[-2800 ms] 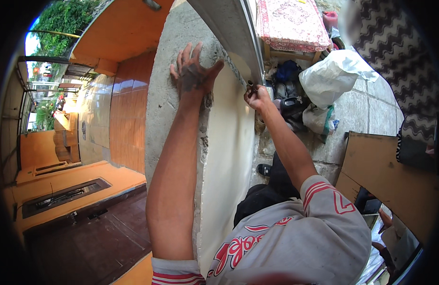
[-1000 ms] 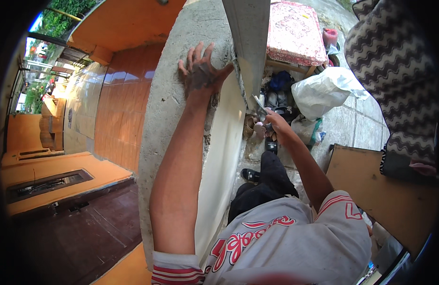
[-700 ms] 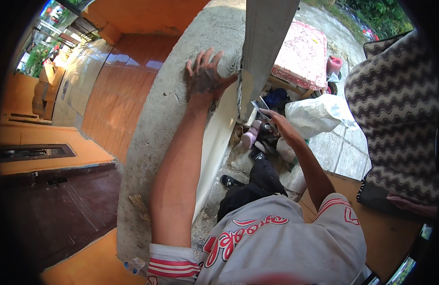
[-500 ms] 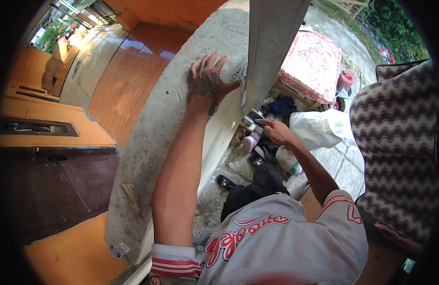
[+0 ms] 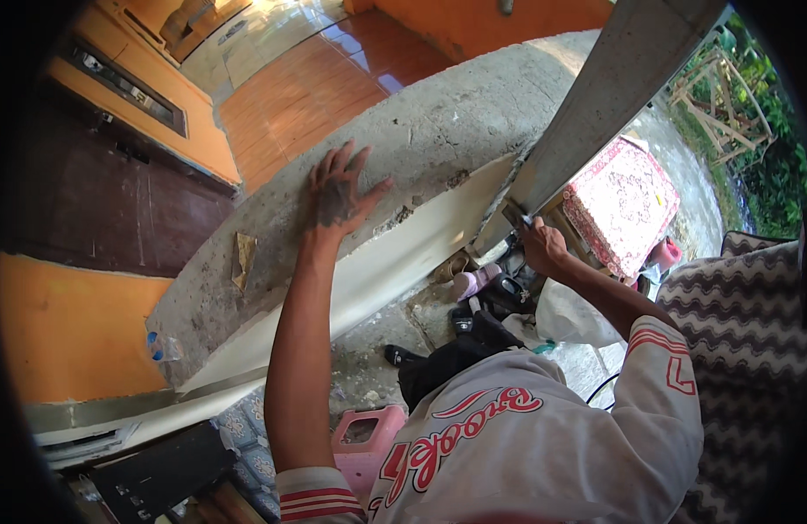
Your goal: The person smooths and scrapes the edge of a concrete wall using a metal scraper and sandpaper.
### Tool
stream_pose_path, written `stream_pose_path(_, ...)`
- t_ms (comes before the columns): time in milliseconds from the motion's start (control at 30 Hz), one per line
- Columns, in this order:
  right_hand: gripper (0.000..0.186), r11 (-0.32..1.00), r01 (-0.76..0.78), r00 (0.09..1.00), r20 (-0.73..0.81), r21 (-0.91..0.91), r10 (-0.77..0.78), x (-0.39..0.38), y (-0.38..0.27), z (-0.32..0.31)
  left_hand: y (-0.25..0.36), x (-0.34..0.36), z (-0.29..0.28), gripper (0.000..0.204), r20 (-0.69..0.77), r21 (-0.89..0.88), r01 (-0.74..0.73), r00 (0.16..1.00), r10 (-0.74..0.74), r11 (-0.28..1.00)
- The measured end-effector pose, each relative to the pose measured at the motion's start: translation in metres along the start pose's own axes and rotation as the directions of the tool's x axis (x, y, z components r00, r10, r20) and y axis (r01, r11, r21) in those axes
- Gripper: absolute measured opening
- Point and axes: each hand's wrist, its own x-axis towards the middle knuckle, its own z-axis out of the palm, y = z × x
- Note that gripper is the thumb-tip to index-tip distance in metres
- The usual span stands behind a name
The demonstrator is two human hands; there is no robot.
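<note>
My left hand (image 5: 338,196) lies flat with spread fingers on the rough concrete top of a low wall (image 5: 421,127). My right hand (image 5: 545,247) is closed around a small metal tool, which looks like a putty knife (image 5: 514,214). Its blade is against or very close to the lower part of a grey upright post (image 5: 600,105). The handle is mostly hidden in my fingers. Between the hands runs the wall's pale side face (image 5: 421,227), with a broken, rough patch along its upper edge.
Below the post lie several shoes, among them a lilac shoe (image 5: 476,281), beside a white sack (image 5: 578,310). A table with a pink patterned cover (image 5: 622,205) stands beyond. At right is a zigzag-patterned seat (image 5: 727,323); a pink plastic stool (image 5: 364,445) is near my left arm.
My view has swung round. My right hand has raised the tool from above the shoes to the post. My left hand rests farther from the post along the wall top.
</note>
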Motion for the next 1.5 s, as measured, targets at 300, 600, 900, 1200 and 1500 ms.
stream_pose_path(300,0.037,0.969,-0.111,0.976,0.159,-0.222,0.148,0.086,-0.009,0.112,-0.016,-0.016,0.010,0.080,-0.248,0.063,0.175,0.956,-0.154,0.983)
stream_pose_path(600,0.090,0.904,0.011,0.995,-0.088,-0.426,-0.053,0.026,0.018,0.033,-0.010,-0.017,0.002,0.081,-0.331,-0.193,0.158,0.918,-0.216,0.968)
stream_pose_path(900,0.090,0.950,-0.036,0.999,-0.018,-0.311,0.032,0.025,0.007,0.024,-0.018,-0.023,0.017,0.074,-0.353,-0.198,0.221,0.893,-0.280,0.955)
stream_pose_path(1200,0.088,0.883,0.135,0.918,-0.280,-0.450,-0.283,0.036,0.019,0.026,-0.017,-0.024,0.009,0.074,-0.382,-0.207,0.156,0.896,-0.226,0.966)
stream_pose_path(1500,0.088,0.944,-0.127,0.957,-0.287,-0.305,0.036,-0.071,-0.023,-0.154,-0.027,-0.015,0.035,0.085,-0.307,0.016,0.266,0.919,-0.249,0.964)
